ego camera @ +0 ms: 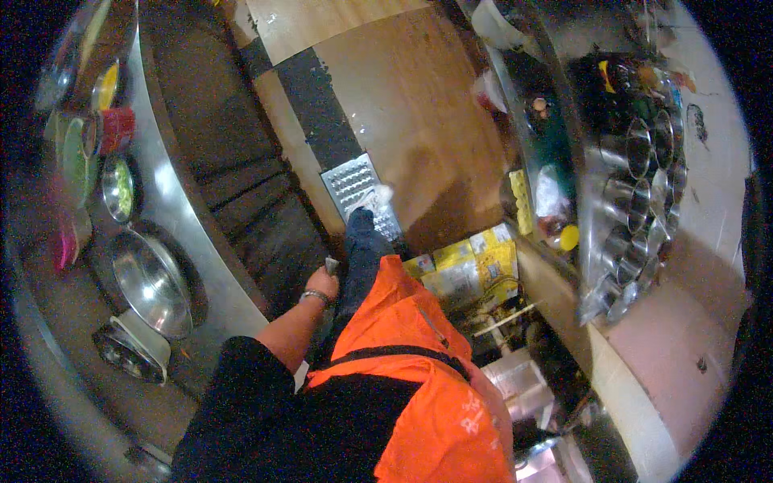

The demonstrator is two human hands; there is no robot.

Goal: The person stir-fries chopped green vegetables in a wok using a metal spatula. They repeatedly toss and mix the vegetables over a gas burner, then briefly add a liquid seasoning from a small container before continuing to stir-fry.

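Observation:
My left hand [322, 284], with a bracelet at the wrist, hangs low beside my leg. Its fingers are closed around a small grey object [331, 266], too little of which shows to name it. My right hand is out of view. An orange apron [404, 326] with a dark waist strap covers my front. Ahead, my light-coloured shoe [375, 197] rests on a perforated metal grate [347, 178] in the floor. To the left of my arm, a large steel bowl [151, 284] sits on the steel counter [172, 199].
Along the left counter stand a bowl of chopped greens [124, 188], a red can [118, 129] and a white container [145, 341]. At right are yellow-and-white cartons [465, 262], a yellow bumpy tray [519, 202] and several steel pots [628, 199]. The brown floor [416, 108] looks wet.

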